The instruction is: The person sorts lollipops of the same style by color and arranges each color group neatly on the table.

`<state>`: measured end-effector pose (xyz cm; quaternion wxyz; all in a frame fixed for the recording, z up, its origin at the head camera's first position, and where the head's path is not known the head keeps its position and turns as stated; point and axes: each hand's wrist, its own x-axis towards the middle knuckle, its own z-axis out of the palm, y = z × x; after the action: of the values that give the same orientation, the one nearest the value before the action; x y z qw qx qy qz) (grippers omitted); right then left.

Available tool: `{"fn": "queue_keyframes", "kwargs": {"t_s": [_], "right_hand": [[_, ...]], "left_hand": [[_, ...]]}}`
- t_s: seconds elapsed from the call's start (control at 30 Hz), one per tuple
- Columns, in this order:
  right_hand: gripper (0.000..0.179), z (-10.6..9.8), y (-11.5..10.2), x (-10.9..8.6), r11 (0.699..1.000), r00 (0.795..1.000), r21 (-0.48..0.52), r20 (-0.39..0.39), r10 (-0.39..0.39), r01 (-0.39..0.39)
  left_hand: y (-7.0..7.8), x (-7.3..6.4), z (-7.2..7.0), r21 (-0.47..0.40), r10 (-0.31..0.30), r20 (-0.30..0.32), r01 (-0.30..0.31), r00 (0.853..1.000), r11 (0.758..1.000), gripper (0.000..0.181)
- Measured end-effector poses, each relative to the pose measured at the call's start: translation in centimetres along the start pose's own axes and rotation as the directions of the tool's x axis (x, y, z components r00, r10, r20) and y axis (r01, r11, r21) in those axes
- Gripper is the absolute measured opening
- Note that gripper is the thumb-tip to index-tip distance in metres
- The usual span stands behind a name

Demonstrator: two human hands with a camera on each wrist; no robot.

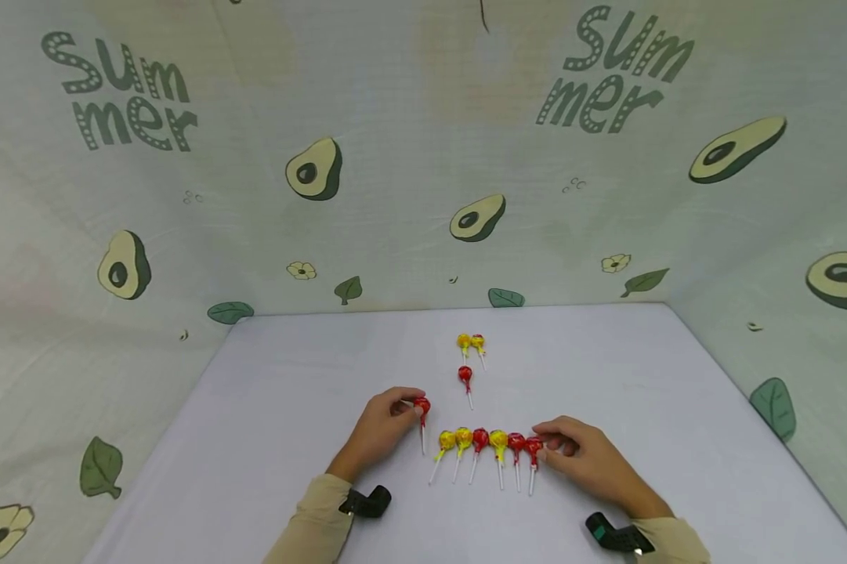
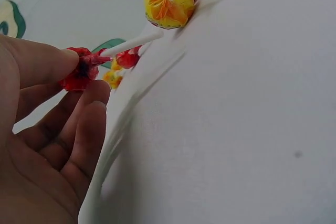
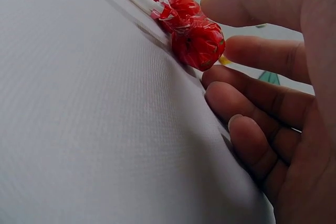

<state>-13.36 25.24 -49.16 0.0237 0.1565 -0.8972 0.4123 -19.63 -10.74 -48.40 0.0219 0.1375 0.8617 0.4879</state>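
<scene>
At ten o'clock of the row (image 1: pixel 480 439), the left grip (image 1: pixel 382 424) pinches a red lollipop (image 1: pixel 422 406); I'd lay it evenly, stick (image 1: pixel 424 442) towards six. At three, the loose right grip (image 1: pixel 584 456) perhaps touches the end lollipop (image 1: pixel 533 446).

Six lollipops (image 1: pixel 480 439) in a row, three others (image 1: pixel 465 374) behind.

You have five red lollipops (image 1: pixel 465 374) and five yellow lollipops (image 1: pixel 498 439), ten in all: three of each in the row, two yellow and one red beyond it, one red in your left hand (image 1: pixel 379 424). Two black wrist devices (image 1: pixel 369 503) are counted on you, one per side. Your printed cloth (image 1: pixel 395 117) bears five avocados (image 1: pixel 313 170), three flowers (image 1: pixel 616 263), six leaves (image 1: pixel 773 408) and two lettered "Summer" prints (image 1: pixel 148 122)
</scene>
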Motion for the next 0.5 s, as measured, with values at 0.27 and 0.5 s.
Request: {"fn": "queue_keyframes", "kwargs": {"t_s": [0.27, 0.5], "right_hand": [[0.026, -0.1, -0.3, 0.0, 1.0, 1.0, 0.011, 0.006, -0.015, 0.015], [0.026, -0.1, -0.4, -0.1, 1.0, 1.0, 0.009, 0.004, -0.001, 0.001]], "left_hand": [[0.0, 1.0, -0.2, -0.056, -0.024, 0.03, 0.025, 0.999, 0.998, 0.029], [0.0, 1.7, -0.1, -0.064, -0.031, 0.047, 0.034, 0.998, 0.997, 0.03]]}}
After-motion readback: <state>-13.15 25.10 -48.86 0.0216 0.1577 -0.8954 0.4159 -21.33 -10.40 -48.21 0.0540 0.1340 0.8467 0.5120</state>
